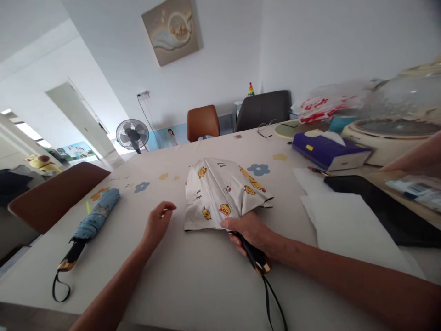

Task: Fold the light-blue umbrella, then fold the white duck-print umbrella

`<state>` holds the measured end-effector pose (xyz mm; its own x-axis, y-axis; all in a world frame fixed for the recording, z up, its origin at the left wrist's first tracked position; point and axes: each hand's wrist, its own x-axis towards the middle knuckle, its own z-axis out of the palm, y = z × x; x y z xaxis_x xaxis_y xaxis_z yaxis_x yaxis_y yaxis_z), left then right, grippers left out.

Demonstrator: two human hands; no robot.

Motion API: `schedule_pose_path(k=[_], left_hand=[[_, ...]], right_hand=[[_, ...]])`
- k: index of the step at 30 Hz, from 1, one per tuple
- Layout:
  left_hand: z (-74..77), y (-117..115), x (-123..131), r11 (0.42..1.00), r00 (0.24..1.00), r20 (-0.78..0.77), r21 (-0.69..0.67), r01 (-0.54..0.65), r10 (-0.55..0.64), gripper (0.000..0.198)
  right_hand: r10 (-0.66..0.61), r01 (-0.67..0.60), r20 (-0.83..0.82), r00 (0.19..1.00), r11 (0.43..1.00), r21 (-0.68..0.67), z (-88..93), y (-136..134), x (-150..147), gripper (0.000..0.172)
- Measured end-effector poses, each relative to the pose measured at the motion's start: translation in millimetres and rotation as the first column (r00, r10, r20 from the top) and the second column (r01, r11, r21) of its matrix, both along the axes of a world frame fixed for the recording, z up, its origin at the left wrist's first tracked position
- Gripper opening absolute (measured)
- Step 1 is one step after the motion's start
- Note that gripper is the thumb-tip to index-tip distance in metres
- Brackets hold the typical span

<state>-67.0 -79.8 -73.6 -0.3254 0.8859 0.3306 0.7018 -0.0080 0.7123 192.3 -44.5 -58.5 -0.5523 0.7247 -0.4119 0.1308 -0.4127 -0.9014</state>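
A cream umbrella (220, 193) printed with yellow cartoon figures lies across the middle of the table, its canopy loose and partly spread. My right hand (250, 232) is wrapped round the lower canopy edge where it meets the black and gold handle, and a black strap hangs from the handle's end. Left of the canopy, not touching it, my left hand (160, 223) hovers with its fingers bent and nothing visible in them. Further left lies a folded blue umbrella (98, 214) with a black handle and a wrist strap.
On the right of the white table (155, 276) are white paper sheets (347, 225), a black tablet-like slab (382, 207), a purple tissue box (327, 149), glasses and a plastic bag. Part of another person's arm (413, 151) shows at the right edge. Chairs stand around.
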Motion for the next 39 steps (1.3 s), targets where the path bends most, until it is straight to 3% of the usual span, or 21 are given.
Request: schedule_pose_path(k=[5, 10, 14, 19, 24, 30, 36, 39], left_hand=[[23.5, 40, 19, 0.999, 0.971, 0.237, -0.03, 0.025, -0.017, 0.032], [19.7, 73, 24, 0.989, 0.83, 0.538, 0.047, 0.141, -0.144, 0.032], [15.1, 74, 16, 0.986, 0.684, 0.71, 0.129, 0.107, -0.167, 0.023], [16.5, 66, 12, 0.967, 0.589, 0.787, 0.039, 0.252, -0.186, 0.025], [12.3, 66, 12, 0.945, 0.547, 0.836, -0.143, 0.294, -0.043, 0.031], [13.9, 64, 6, 0.919, 0.58, 0.814, -0.226, 0.324, -0.005, 0.033], [6.5, 66, 4, 0.955, 0.546, 0.836, -0.126, 0.267, -0.042, 0.034], [2.7, 71, 2, 0.975, 0.629, 0.775, -0.085, 0.207, -0.066, 0.034]], right_hand=[[0.006, -0.006, 0.004, 1.0, 1.0, 0.022, -0.4, 0, 0, 0.017], [0.014, -0.014, -0.011, 1.0, 1.0, 0.013, -2.4, 0, 0, 0.016], [0.02, -0.02, -0.006, 1.0, 1.0, -0.018, -0.4, 0, 0, 0.017], [0.016, -0.015, 0.012, 1.0, 0.997, -0.072, 6.1, 1, 1, 0.018], [0.049, -0.049, 0.0, 0.999, 0.996, -0.079, 6.1, 1, 2, 0.015], [0.031, -0.036, -0.068, 0.997, 0.997, -0.071, 5.1, 2, 2, 0.012], [0.004, -0.024, -0.137, 0.991, 0.988, -0.15, 5.0, 7, 4, 0.019], [-0.025, 0.008, -0.114, 0.993, 0.989, -0.146, 4.8, 7, 4, 0.024]])
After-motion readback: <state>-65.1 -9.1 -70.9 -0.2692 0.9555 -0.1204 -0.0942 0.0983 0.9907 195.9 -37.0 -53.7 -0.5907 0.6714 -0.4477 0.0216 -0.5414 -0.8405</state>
